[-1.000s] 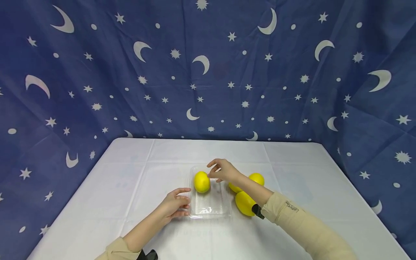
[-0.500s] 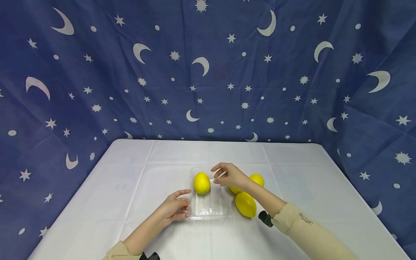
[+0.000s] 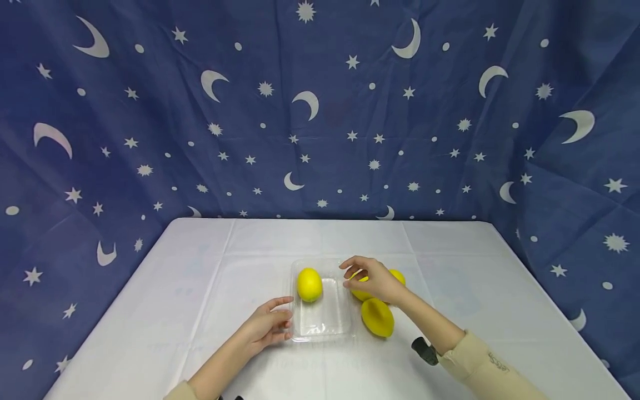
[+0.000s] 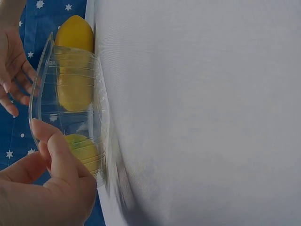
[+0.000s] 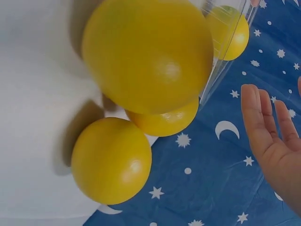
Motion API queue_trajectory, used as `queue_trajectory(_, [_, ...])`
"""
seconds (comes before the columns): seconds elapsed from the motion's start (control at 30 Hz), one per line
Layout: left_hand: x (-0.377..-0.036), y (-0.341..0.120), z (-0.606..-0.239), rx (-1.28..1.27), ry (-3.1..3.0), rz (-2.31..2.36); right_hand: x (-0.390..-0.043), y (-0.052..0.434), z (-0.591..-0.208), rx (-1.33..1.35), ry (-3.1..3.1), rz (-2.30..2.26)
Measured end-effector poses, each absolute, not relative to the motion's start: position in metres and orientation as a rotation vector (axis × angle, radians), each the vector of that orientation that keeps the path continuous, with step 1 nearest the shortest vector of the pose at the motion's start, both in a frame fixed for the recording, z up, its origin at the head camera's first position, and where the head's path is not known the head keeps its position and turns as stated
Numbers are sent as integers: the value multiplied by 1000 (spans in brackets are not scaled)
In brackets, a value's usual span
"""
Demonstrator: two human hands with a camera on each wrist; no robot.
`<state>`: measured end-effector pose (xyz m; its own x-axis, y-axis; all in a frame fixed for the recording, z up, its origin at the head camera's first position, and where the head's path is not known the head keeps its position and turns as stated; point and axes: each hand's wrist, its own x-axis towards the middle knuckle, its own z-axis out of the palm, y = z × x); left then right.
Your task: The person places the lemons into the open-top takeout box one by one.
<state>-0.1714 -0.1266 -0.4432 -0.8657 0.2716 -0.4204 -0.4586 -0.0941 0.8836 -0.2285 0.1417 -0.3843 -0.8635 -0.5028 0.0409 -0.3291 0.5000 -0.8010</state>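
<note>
1. left hand (image 3: pixel 267 325): fingers relaxed and apart, holding nothing, tips resting at the container's left rim.
2. container (image 3: pixel 325 325): clear, thin plastic, lying on the white-covered surface (image 3: pixel 150 316) between the hands. judged very light, springy and apt to slide or crease; best steadied by the rim, with little pressure.
3. first lemon (image 3: pixel 310 285): yellow, inside the container, toward its far left; its blunt green-tinged end shows in the left wrist view.
4. right hand (image 3: pixel 372 278): fingers loosely bent, thumb apart, nothing between them; held over the container's right edge and the fruit beside it.
5. second lemon (image 3: pixel 363 294): on the surface just right of the container, partly hidden beneath the right hand.
6. third lemon (image 3: pixel 377 318): on the surface, nearer the person, lying aslant.
7. fourth lemon (image 3: pixel 398 276): farther back, partly covered by the right hand.

handling, all lemons: judged firm, light, smooth-skinned and ready to roll; best taken round the widest part, thumb opposite fingers, rather than by the tapered tips.
</note>
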Motion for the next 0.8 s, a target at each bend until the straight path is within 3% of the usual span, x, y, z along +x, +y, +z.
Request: queue_trajectory(0.8, [-169, -130, -442, -189, 1641, 2018, -193, 181, -403, -655, 2705, -1198])
